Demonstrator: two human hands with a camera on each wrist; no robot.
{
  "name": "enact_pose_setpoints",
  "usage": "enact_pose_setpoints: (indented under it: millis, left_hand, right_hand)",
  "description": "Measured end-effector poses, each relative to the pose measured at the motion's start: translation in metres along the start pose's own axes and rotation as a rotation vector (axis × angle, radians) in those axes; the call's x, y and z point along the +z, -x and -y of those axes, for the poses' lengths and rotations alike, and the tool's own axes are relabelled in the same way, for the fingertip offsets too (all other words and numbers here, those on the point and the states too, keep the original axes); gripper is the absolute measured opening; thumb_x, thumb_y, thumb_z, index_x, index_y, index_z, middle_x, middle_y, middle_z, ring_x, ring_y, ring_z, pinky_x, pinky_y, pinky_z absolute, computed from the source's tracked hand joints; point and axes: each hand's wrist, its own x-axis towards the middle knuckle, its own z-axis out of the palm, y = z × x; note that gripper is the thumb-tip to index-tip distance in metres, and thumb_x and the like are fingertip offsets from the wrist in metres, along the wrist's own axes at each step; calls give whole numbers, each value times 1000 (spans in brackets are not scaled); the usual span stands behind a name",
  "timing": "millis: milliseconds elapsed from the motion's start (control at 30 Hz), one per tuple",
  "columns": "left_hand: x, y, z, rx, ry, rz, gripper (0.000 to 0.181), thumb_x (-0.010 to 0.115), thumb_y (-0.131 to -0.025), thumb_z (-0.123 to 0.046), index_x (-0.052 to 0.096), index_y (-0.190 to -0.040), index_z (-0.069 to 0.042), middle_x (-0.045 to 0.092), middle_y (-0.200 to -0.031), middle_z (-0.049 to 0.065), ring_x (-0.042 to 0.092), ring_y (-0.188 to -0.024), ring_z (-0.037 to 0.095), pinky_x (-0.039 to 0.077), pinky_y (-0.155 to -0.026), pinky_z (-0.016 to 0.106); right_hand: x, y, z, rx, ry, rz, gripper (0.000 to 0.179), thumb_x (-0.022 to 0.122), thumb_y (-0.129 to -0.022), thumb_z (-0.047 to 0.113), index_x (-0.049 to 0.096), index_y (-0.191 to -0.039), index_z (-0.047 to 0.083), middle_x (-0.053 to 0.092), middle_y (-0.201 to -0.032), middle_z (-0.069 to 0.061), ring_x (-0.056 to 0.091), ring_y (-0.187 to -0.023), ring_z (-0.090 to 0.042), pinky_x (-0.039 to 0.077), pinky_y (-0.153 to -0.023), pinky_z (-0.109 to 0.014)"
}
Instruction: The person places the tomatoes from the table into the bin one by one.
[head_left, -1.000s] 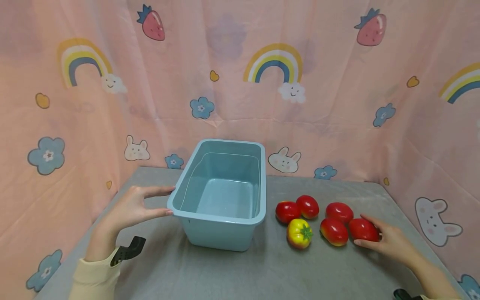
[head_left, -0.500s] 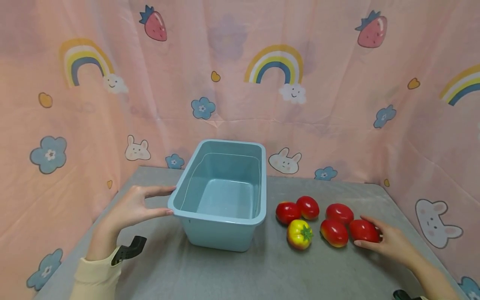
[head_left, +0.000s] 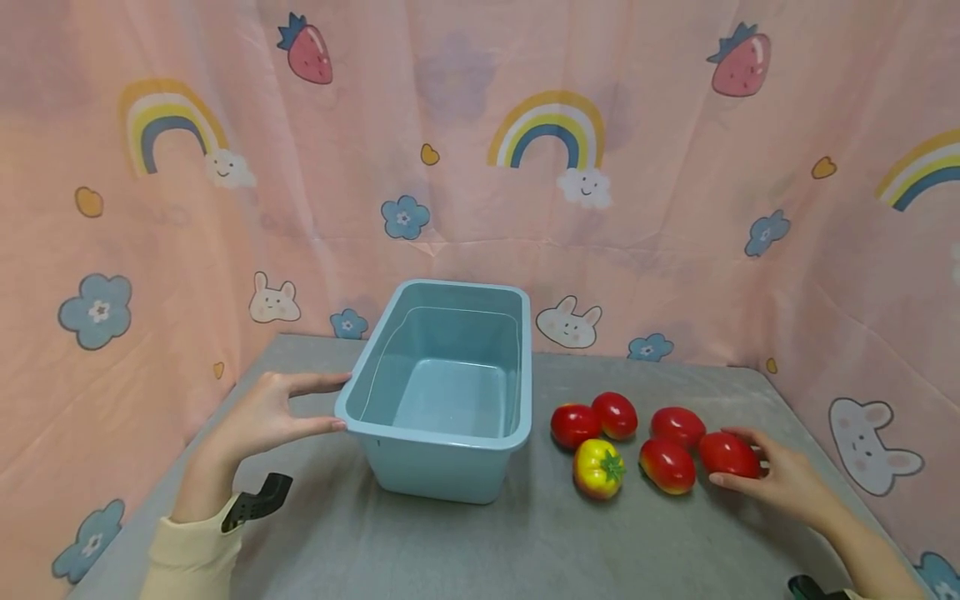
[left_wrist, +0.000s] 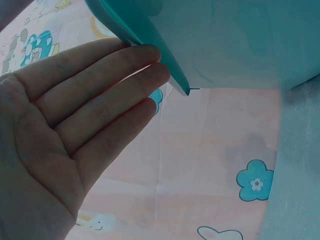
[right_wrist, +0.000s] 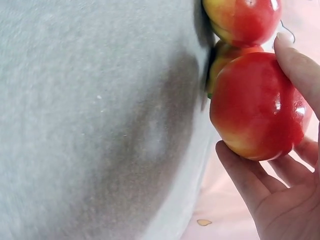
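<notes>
In the head view my right hand point(head_left: 783, 475) grips a glossy red oval fruit point(head_left: 729, 454) between thumb and fingers. The right wrist view shows this fruit point(right_wrist: 260, 107) with a yellowish end, slightly off the table, its shadow beside it. Two similar red fruits point(head_left: 667, 466) lie just left of it. Farther left sit two more red fruits point(head_left: 575, 426) and a yellow pepper point(head_left: 598, 469) with red patches and a green stem. My left hand point(head_left: 262, 414) touches the left rim of an empty light-blue plastic bin point(head_left: 435, 468); in the left wrist view its fingers point(left_wrist: 107, 100) lie straight.
The bin stands upright in the middle of a grey-covered table point(head_left: 600, 550). A pink patterned curtain point(head_left: 465, 192) closes off the back and both sides. Between the bin and the held fruit lie the other fruits and the pepper.
My right hand has raised the red fruit slightly from where it rested on the table. The left hand and the bin have stayed put.
</notes>
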Motion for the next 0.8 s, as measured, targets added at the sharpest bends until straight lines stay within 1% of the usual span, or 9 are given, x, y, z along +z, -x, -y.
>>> enact_pose_setpoints:
  millis: [133,467,633,800]
  left_hand:
    - [0,1,-1,-9,-9,-2,58,78,-74,-47,64,-125,-23,66,-118,-11,61,-113,9,49,-89,32]
    - [0,1,-1,-13,-16,-6,58,77,-74,-47,63,-125,-24,67,-117,-11,62,-112,10,49,-88,30]
    - [0,2,0,-13,-15,-8,58,77,-74,-47,63,-125,-24,67,-116,-11,62,-112,10,50,-87,32]
    - [0,2,0,-19,-11,1,58,76,-74,-48,63,-125,-24,67,-116,-11,62,-112,10,50,-88,32]
  right_hand:
    - [-2,1,1,1,-3,5,80,75,-76,46,42,-132,-1,55,-116,-31,56,-96,-39,55,-66,-45]
    - [-7,1,10,-47,-13,-36,79,77,-76,44,44,-132,-1,56,-115,-30,57,-94,-40,55,-63,-44]
    - [-9,1,17,-72,-13,-61,78,77,-76,42,45,-132,0,57,-116,-29,57,-95,-41,56,-63,-44]
    - [-11,2,27,-90,-35,-59,79,78,-75,42,44,-134,1,55,-120,-30,57,-98,-43,56,-64,-45]
